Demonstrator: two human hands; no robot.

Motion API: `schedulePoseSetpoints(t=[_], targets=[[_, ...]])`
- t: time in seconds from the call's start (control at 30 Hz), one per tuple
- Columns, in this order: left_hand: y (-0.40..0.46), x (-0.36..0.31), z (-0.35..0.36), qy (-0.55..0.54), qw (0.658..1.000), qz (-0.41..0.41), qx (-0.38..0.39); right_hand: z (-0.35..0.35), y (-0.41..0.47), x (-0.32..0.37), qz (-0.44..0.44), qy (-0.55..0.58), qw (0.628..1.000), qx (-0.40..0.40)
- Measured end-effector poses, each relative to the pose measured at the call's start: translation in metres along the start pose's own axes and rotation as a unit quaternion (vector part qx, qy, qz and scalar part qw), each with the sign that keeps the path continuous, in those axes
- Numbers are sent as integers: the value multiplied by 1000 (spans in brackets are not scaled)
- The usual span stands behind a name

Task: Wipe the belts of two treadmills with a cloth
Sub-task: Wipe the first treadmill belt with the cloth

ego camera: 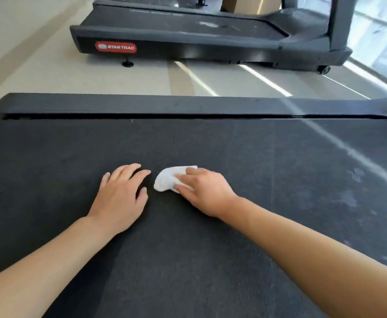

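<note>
The near treadmill's black belt (210, 260) fills the lower part of the view. My right hand (205, 191) presses a small white cloth (166, 181) flat onto the belt with straight fingers; the cloth sticks out to the left of the fingertips. My left hand (121, 193) rests palm down on the belt just left of the cloth, fingers spread and relaxed, holding nothing. A second treadmill's belt (187, 19) lies further back across the floor, with pale smudges on it.
The near treadmill's dark side rail (142, 104) runs across beyond the belt. Dusty pale marks (353, 198) show on the belt at right. The far treadmill's base carries a red logo (116, 47) and its upright (341, 21) stands at right. Light tiled floor (50, 72) lies between them.
</note>
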State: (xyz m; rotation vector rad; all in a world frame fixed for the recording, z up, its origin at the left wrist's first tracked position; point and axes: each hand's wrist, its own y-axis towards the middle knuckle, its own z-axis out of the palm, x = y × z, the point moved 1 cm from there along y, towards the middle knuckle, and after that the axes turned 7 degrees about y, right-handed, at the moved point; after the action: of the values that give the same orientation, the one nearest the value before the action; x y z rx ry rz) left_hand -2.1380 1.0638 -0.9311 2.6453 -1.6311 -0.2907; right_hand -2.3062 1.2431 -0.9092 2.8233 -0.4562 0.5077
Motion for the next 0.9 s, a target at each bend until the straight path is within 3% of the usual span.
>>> schedulePoseSetpoints(t=[0.17, 0.27, 0.47, 0.63, 0.73, 0.83, 0.9], targets=[[17, -18, 6, 8, 999, -36, -22, -60, 5, -155, 252, -61, 960, -103], [27, -23, 11, 3, 998, -54, -26, -83, -2, -211, 302, -93, 941, -121], [25, -25, 4, -3, 998, -58, -25, -69, 36, -195, 303, -109, 936, -142], [24, -27, 3, -18, 997, -66, -34, -15, 87, -65, 150, -21, 988, -42], [25, -27, 3, -46, 995, -78, -39, 20, 74, 20, 60, -31, 997, 23], [24, -26, 3, -56, 993, -84, -56, 15, 47, 11, 18, -17, 1000, 12], [23, -26, 5, -47, 993, -83, -65, -8, 28, -34, 51, -22, 998, -4]])
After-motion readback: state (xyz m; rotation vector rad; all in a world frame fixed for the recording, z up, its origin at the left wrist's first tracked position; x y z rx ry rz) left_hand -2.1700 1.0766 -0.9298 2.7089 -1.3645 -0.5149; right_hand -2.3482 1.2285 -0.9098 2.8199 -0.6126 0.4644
